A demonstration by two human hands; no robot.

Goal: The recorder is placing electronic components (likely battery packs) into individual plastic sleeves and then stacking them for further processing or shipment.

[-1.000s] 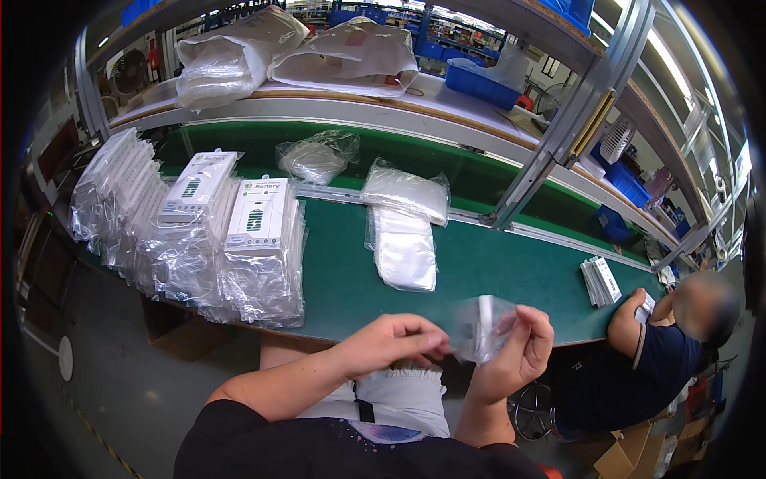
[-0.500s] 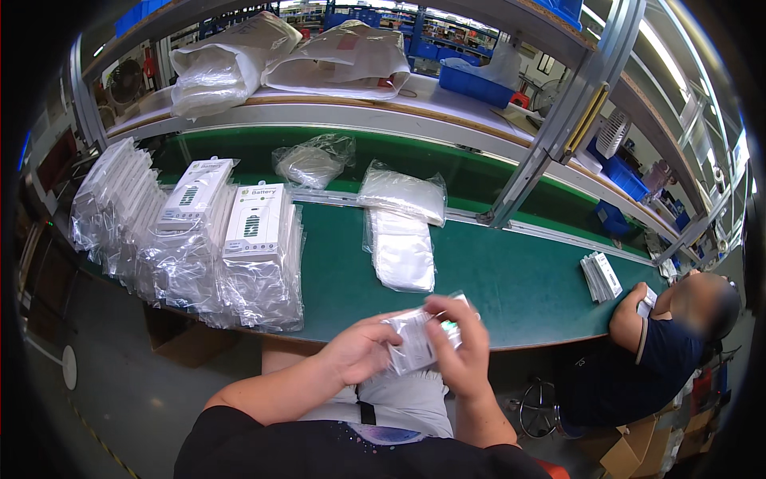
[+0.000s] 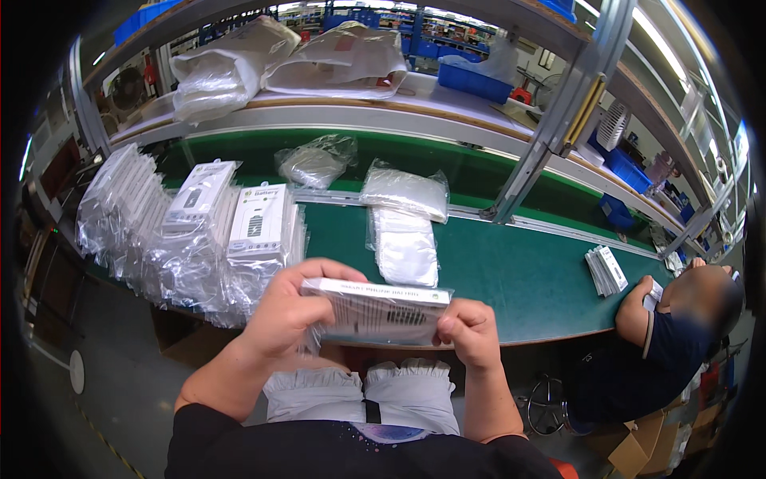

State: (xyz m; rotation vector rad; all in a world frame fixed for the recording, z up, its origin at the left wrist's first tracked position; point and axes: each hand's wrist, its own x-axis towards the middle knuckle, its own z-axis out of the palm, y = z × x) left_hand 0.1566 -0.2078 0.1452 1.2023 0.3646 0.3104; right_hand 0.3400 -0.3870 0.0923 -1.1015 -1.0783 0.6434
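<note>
A flat white printed box [image 3: 383, 310] in a clear plastic bag spans both my hands above the table's front edge, one narrow side turned up. My left hand [image 3: 289, 307] grips its left end, fingers behind and thumb in front, with loose plastic hanging below. At the other end, my right hand [image 3: 471, 329] pinches the corner between thumb and curled fingers. Just beyond the box lies a stack of flat clear bags [image 3: 405, 251], with a bundle of bags [image 3: 405, 191] across its far end. To the left stand bagged white boxes [image 3: 262, 223] in tall stacks.
A crumpled clear bag [image 3: 317, 164] rests farther back. A metal post [image 3: 550, 136] and a shelf with large white sacks [image 3: 335, 64] rise behind the green table [image 3: 511, 279]. At right sits a co-worker [image 3: 638, 367] near a small row of boxes [image 3: 606, 270].
The bagged box has been raised and turned so its narrow side shows. My hands have moved apart to its two ends, the left one going up and left.
</note>
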